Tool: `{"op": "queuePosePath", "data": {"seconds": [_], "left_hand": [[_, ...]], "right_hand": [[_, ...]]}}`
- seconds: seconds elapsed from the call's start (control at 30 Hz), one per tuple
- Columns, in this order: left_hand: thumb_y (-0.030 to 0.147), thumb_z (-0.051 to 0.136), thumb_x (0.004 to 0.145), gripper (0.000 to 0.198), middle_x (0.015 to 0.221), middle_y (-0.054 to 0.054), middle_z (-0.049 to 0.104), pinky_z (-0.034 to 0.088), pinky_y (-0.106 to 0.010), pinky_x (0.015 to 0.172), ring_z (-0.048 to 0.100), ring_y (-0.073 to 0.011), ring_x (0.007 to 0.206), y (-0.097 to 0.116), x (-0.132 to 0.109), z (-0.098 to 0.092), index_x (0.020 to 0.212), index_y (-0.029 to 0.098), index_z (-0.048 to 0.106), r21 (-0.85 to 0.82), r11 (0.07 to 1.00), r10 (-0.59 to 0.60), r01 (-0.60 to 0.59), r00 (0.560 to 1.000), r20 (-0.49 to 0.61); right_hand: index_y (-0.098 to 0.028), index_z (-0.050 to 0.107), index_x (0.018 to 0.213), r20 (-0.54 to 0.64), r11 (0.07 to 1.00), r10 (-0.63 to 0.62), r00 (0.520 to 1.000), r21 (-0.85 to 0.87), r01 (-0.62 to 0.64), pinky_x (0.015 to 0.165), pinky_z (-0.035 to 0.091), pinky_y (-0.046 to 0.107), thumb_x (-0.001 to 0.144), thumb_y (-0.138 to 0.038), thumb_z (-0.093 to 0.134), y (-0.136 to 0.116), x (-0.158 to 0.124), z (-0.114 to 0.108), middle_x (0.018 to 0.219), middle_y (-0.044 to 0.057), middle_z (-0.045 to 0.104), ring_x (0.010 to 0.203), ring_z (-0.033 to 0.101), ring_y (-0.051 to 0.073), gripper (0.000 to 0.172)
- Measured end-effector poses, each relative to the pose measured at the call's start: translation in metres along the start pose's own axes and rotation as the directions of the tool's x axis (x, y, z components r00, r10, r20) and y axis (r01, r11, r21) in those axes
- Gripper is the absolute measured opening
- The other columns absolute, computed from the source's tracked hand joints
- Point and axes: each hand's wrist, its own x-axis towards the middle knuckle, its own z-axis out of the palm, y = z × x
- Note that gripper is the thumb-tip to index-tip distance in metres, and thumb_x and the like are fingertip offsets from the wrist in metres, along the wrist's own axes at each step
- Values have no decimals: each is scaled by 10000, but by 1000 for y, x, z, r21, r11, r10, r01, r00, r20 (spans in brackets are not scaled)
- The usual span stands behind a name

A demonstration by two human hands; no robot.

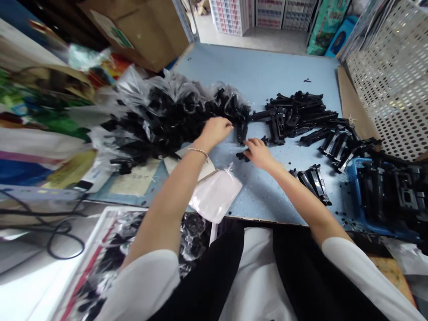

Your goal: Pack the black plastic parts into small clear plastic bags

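Observation:
My left hand (216, 132), a bracelet at its wrist, has its fingers curled beside a heap of bagged black plastic parts (174, 111); what it holds, if anything, is hidden. My right hand (258, 154) is closed over a dark plastic part (242, 156) low on the table, whose ends stick out on both sides of the fingers. Just beyond, between the hands, another black part (241, 132) lies at the edge of the heap. Below my left hand is a stack of clear plastic bags (216, 195) at the table's near edge.
Loose black parts (297, 113) are piled at the right of the blue table (264, 67), with a smaller group (312, 183) nearer me. A blue basket (356, 196) of parts stands far right. A white crate (110, 211) of bagged parts is below left. Cardboard box (147, 31) behind.

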Motion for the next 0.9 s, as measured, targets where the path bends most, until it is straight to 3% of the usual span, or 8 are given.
{"op": "queuePosePath", "data": {"seconds": [0.1,0.2,0.3,0.4,0.53,0.67,0.8,0.9], "left_hand": [[234,667,859,350,1361,-199,631,447,-414,1113,597,-320,1284,23,0,47,1181,103,713,-67,998,-14,20,997,81],[206,652,860,351,1515,-223,487,381,-441,1180,513,-343,1389,44,-3,83,1189,96,704,-90,996,-14,25,993,115],[253,618,903,332,1520,-255,450,376,-460,1185,527,-367,1371,68,-11,103,1165,72,712,-91,996,-15,25,993,115],[232,593,919,346,1546,-279,401,384,-465,1183,532,-377,1366,98,-17,117,1197,52,696,-121,992,-2,17,993,120],[148,563,915,306,1566,-268,409,327,-486,1224,428,-363,1466,135,-14,131,1179,69,696,-172,983,87,-62,986,143],[169,549,948,323,1603,-274,363,310,-489,1233,368,-349,1510,156,-1,136,1229,67,670,-194,973,158,-124,973,171],[193,595,938,463,1620,-236,366,320,-408,1241,391,-291,1506,157,12,129,1391,97,582,-243,951,252,-193,937,242],[238,620,919,554,1635,-192,363,323,-391,1244,385,-281,1509,139,-6,108,1452,118,530,-295,917,339,-270,916,215]], "right_hand": [[-180,516,1471,99,971,19,995,-240,6,1207,224,637,1002,-401,540,-5,11,16,1607,162,415,1521,261,416,519],[-186,532,1459,170,950,28,985,-312,27,1232,164,646,998,-375,526,18,-5,10,1628,134,399,1555,209,396,498],[-209,504,1486,243,944,73,967,-330,12,1215,205,681,979,-240,476,49,-27,-10,1680,92,319,1583,134,378,509],[-194,545,1457,245,920,107,964,-391,-3,1211,259,656,941,-80,391,74,-42,-29,1677,70,334,1588,133,366,550],[-187,586,1432,216,893,129,968,-451,-19,1202,332,587,932,-20,338,95,-51,-43,1659,47,375,1564,229,362,583],[-181,616,1409,147,890,176,973,-446,-94,1169,395,538,939,-28,342,110,-53,-49,1633,60,419,1550,270,352,565],[-168,632,1378,53,892,248,967,-402,-207,1201,322,581,910,-21,380,122,-51,-60,1600,72,469,1545,290,325,552],[-132,626,1373,5,925,215,977,-323,-201,1217,310,540,893,-51,421,126,-65,-81,1557,112,518,1498,380,297,529]]}}
